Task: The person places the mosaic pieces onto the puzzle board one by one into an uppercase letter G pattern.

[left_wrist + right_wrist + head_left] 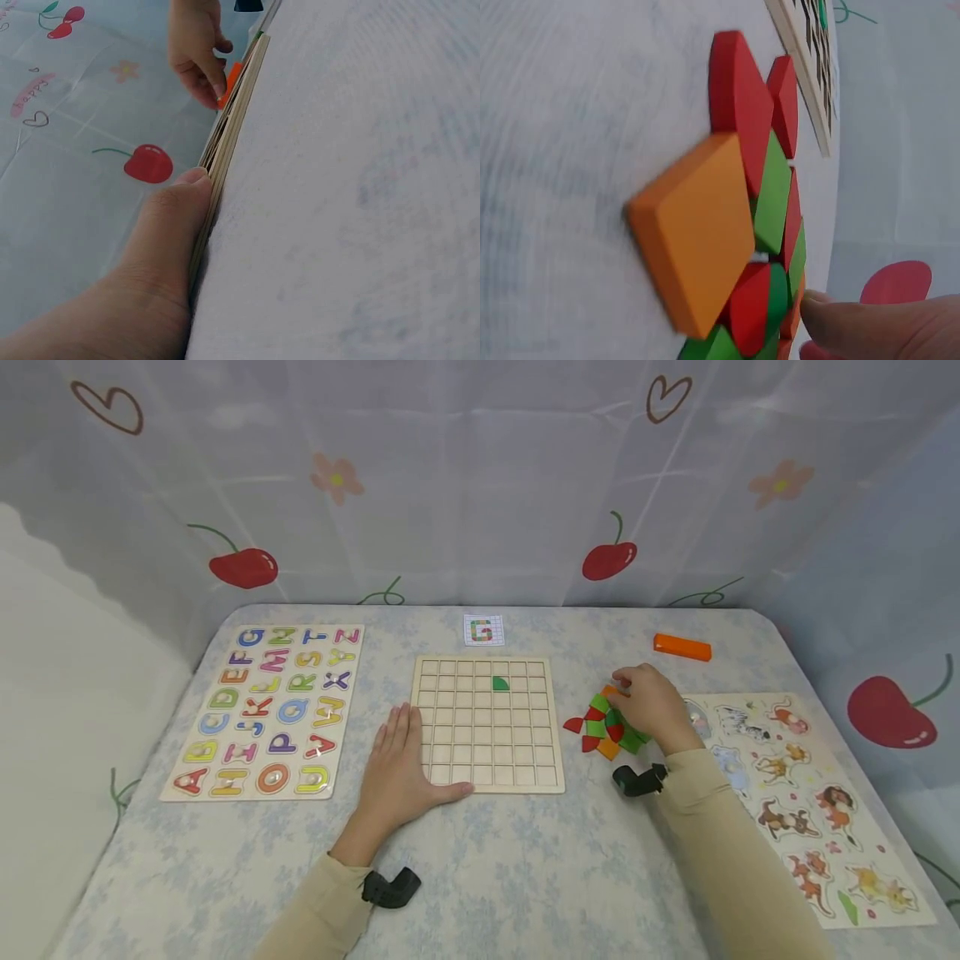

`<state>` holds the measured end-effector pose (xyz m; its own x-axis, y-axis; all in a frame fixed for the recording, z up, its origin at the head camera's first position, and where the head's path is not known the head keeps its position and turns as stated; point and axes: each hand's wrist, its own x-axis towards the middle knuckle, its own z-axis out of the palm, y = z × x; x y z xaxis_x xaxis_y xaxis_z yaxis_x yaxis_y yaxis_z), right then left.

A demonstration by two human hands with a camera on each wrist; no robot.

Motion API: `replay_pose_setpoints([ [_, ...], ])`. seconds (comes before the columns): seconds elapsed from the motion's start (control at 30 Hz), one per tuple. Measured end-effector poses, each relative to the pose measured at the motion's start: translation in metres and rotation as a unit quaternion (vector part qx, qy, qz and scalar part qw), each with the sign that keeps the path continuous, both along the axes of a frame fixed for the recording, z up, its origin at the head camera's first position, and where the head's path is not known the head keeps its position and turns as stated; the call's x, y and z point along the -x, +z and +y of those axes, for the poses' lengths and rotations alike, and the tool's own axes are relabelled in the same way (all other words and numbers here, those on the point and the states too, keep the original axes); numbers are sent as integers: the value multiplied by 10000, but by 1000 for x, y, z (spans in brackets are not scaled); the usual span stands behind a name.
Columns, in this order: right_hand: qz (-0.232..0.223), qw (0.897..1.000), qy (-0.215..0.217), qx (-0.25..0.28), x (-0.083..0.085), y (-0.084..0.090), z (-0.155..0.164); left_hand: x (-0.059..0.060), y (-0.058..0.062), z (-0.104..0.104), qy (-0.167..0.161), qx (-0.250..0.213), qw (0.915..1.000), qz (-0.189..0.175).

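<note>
In the head view, my left hand (393,768) lies with straight fingers along the left edge of a wooden grid board (557,752), thumb spread at its near edge. The left wrist view shows that thumb (161,232) against the board's side. One green quarter-round block (501,683) sits in an upper cell. My right hand (648,702) is at the far side of a pile of red, green and orange blocks (595,728), its thumb and fingers bent around an orange block (610,691); I cannot tell whether they pinch it. A nearer orange block (701,232) lies untouched.
A small card with a coloured G pattern (483,630) lies beyond the board. To the left is an alphabet puzzle (341,774), to the right an animal puzzle (888,860) partly under the right forearm. An orange box (682,647) lies at the back right.
</note>
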<state>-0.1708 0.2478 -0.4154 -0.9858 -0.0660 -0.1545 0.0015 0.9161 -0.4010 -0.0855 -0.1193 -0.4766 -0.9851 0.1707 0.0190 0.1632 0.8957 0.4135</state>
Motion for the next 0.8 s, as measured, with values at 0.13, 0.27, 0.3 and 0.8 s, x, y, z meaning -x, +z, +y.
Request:
replay_pose_setpoints([
  [0.13,-112,9999,-13,-24,0,-1,3,0,0,0,2,-11,10000,-5],
  [0.27,-191,9996,-131,175,1,-4,4,1,1,0,-4,-18,10000,24],
  [0.3,-192,9994,-173,247,1,-4,4,1,1,0,-7,-22,10000,35],
  [0.8,132,9912,-7,1315,17,4,-31,1,2,1,-13,3,10000,-52],
])
